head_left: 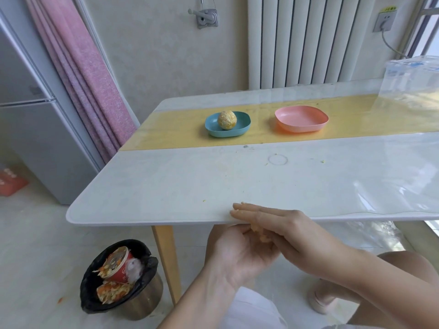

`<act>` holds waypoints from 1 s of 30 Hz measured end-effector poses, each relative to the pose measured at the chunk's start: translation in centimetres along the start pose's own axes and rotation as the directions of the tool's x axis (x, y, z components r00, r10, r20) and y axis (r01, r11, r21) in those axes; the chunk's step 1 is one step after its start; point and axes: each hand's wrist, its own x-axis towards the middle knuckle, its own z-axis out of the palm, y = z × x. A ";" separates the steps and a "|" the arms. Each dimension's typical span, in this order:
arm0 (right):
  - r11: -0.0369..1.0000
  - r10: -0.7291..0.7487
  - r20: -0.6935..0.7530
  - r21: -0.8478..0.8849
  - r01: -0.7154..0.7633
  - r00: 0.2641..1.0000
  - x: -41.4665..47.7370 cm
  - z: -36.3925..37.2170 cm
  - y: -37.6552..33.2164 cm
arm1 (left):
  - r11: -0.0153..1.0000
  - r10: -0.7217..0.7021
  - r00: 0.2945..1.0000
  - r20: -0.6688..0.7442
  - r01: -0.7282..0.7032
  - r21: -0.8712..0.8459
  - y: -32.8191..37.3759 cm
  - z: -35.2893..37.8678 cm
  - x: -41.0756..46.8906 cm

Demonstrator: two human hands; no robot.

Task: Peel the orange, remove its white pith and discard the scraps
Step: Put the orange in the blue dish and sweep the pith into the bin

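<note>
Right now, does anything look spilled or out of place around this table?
Yes, a minor mess: an orange scrap lies on the floor left of the bin, outside it, and a few small crumbs dot the table. Nothing else stands out.

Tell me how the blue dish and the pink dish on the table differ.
The blue dish holds the peeled orange; the pink dish holds nothing visible. The blue dish sits left of the pink dish. The pink dish looks wider and deeper than the blue dish. Both are rounded-square dishes standing on the table's yellow strip.
</note>
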 end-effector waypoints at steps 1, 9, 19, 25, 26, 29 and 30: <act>1.000 0.012 0.004 0.008 -0.012 1.000 0.0 -0.1 -0.1 | 1.000 0.016 0.999 -0.033 -0.016 0.015 0.0 0.2 -0.1; 0.933 0.317 -0.191 0.237 -0.270 0.929 1.9 -0.8 -0.8 | 0.995 -0.073 0.994 0.078 0.078 -0.057 0.3 0.7 -0.5; 0.944 0.314 -0.100 0.136 -0.300 0.944 4.2 -2.2 0.9 | 0.987 -0.158 0.986 0.054 0.159 -0.008 1.0 -0.5 0.0; 0.948 0.231 0.111 -0.248 -0.198 0.967 5.1 -2.4 2.7 | 0.992 -0.126 0.992 -0.008 0.126 -0.008 1.1 -0.6 -0.3; 0.931 0.234 0.178 -0.324 -0.167 0.956 5.0 -2.2 2.8 | 0.993 -0.114 0.993 -0.014 0.114 -0.008 1.1 -0.7 -0.5; 0.938 0.160 0.305 -0.344 -0.048 0.939 3.7 -1.9 2.1 | 0.997 -0.066 0.997 -0.033 0.067 0.027 0.8 -0.5 -0.9; 0.951 0.115 0.326 -0.308 -0.009 0.938 3.2 -1.7 1.7 | 0.999 -0.034 0.998 -0.047 0.036 0.036 0.8 -0.4 -1.1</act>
